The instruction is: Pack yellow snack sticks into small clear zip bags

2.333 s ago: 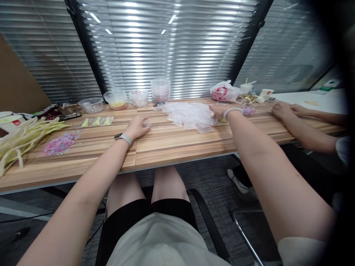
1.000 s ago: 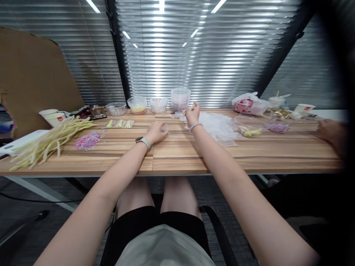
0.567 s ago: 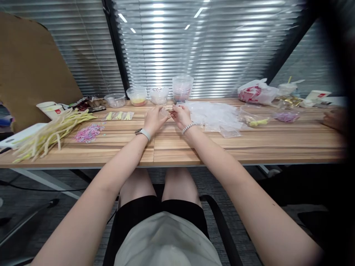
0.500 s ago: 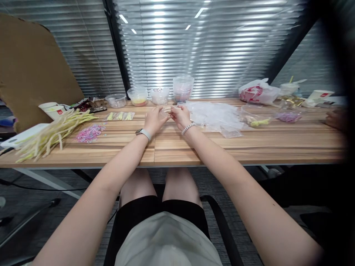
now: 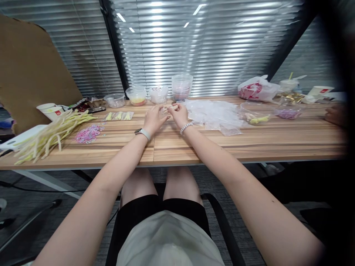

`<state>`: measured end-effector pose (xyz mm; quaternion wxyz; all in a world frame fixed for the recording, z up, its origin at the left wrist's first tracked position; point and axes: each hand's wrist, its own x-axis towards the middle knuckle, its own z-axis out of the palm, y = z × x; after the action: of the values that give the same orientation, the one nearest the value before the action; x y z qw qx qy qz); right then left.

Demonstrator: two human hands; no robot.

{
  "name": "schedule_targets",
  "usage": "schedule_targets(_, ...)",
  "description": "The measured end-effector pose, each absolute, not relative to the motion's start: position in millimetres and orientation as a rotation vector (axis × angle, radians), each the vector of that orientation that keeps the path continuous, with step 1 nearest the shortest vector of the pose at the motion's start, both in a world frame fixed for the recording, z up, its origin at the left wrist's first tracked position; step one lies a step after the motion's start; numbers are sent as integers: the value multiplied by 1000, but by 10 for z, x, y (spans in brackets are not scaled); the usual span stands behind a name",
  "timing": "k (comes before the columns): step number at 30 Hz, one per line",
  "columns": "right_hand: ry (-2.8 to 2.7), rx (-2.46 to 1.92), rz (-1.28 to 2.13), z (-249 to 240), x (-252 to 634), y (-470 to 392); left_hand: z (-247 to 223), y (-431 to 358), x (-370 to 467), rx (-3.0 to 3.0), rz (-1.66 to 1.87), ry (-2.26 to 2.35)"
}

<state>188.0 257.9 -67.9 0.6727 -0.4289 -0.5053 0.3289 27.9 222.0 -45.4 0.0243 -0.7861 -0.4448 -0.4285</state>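
Observation:
My left hand [image 5: 154, 119] and my right hand [image 5: 179, 115] are close together above the middle of the table. Between their fingertips is a small pale piece [image 5: 173, 107], pinched by my right hand. My left fingers close on something small and pale, partly hidden. To the right lies a spread of clear plastic bags [image 5: 216, 115]. Small packets with yellow pieces [image 5: 119, 116] lie left of my hands, and pink and purple rings [image 5: 88, 134] are heaped nearer the edge. Long pale yellow fuzzy strips [image 5: 52, 133] lie at the far left.
Along the back stand a tub with yellow contents [image 5: 136, 96], a tub with white contents [image 5: 158, 95] and stacked clear cups [image 5: 182, 88]. A red and white bag [image 5: 256, 89] is at the back right. Another person's hand [image 5: 335, 115] rests at the right edge.
My right hand has shifted slightly left and its fingers are raised, showing more of the pale piece. The whole view has shifted slightly.

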Motion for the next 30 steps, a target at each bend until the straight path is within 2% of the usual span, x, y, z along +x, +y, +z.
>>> schedule_targets(7, -1286, -961, 623, -565, 1858, 2374, -430, 2197, 287, -2443, -1331, -1401)
schedule_targets(30, -1321, -856, 770, -457, 1807, 2233, -431, 2191, 270, -2483, -1356, -1303)
